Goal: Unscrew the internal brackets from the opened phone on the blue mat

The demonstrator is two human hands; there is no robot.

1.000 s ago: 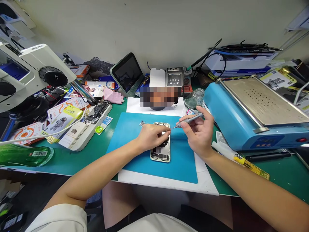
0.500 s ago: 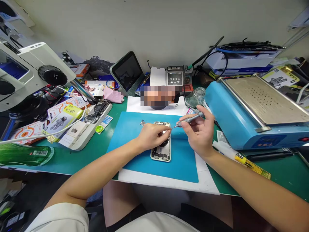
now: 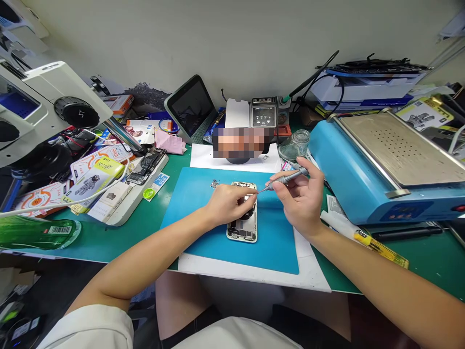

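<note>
A translucent green plastic bottle (image 3: 32, 233) lies at the left edge of the smooth green tabletop (image 3: 105, 245). Behind it, glossy cardboard boxes (image 3: 96, 179) crowd a white microscope (image 3: 82, 87) with a slanting chrome post. The left hand (image 3: 225, 203) hangs over a matte blue mat (image 3: 203, 242), near a few small metal parts (image 3: 214, 183) towards its rear edge; thumb and forefinger come close together, though whether they pinch anything cannot be told. Beneath, the opened phone (image 3: 249, 227), a flat, pale-rimmed rectangle, lies near the mat's middle, its upper left portion hidden by this hand. The right hand (image 3: 303, 203) clamps a slim grey driver (image 3: 288, 178), tilted, its thin tip at the left fingertips. Beyond stand a clear glass jar (image 3: 300, 140) and a boxy blue heater (image 3: 345, 165) with a perforated metal plate.
</note>
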